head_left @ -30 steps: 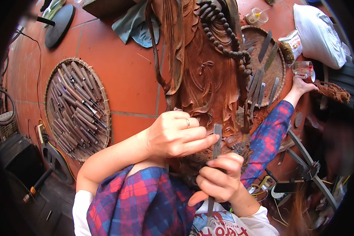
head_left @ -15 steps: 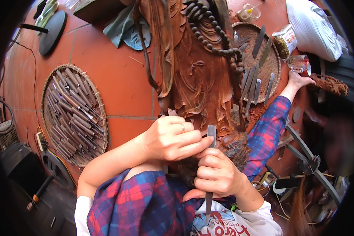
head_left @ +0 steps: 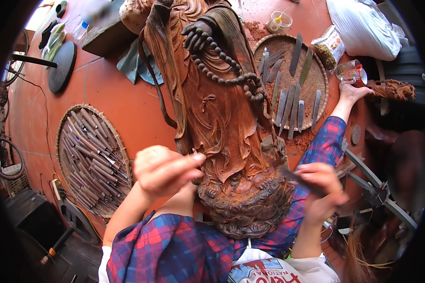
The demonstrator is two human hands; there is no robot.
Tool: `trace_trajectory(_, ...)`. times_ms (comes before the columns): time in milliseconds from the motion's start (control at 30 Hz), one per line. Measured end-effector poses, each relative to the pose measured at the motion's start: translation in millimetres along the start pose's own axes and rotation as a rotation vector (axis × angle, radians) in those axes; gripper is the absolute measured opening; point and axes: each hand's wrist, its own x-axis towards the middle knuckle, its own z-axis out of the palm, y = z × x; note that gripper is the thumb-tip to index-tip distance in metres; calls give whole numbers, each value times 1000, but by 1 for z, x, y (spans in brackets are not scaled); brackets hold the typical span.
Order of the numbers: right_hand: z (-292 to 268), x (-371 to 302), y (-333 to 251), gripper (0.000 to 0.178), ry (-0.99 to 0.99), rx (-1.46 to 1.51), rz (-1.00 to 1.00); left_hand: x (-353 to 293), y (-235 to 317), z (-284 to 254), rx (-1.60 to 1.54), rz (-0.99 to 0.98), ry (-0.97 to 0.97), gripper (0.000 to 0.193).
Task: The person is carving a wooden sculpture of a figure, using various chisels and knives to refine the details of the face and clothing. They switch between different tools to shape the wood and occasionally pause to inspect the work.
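Observation:
A tall carved reddish-brown wooden statue with a string of carved beads lies along the orange tiled floor, its ornate base against my plaid-clad lap. My left hand is curled, thumb and fingertips pressed to the statue's left side near the base, with nothing clearly in it. To the right of the base, my blurred right hand grips a chisel whose dark blade points at the carved base. A plaid-clad limb stretches up the statue's right side.
A round woven tray with several wooden-handled chisels lies at left. Another woven tray with flat steel blades lies upper right, near a glass cup, a white bag and a small plastic tub. A metal frame stands right.
My hands were together on the chisel in front of the base. Now they are apart: the right has swung right with the chisel, the left has shifted left onto the statue.

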Motion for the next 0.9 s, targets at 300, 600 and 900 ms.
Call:
trace_trajectory(300, -84, 78, 123, 55, 435, 623, 641, -72, -23, -9, -186, -897, 450, 34)
trace_trajectory(600, -51, 105, 288, 33, 395, 87, 636, -84, -23, 0, -294, -1010, 304, 29)
trace_trajectory(900, -54, 107, 285, 24, 421, -842, 360, -81, -17, -1, -334, -1049, 281, 40)
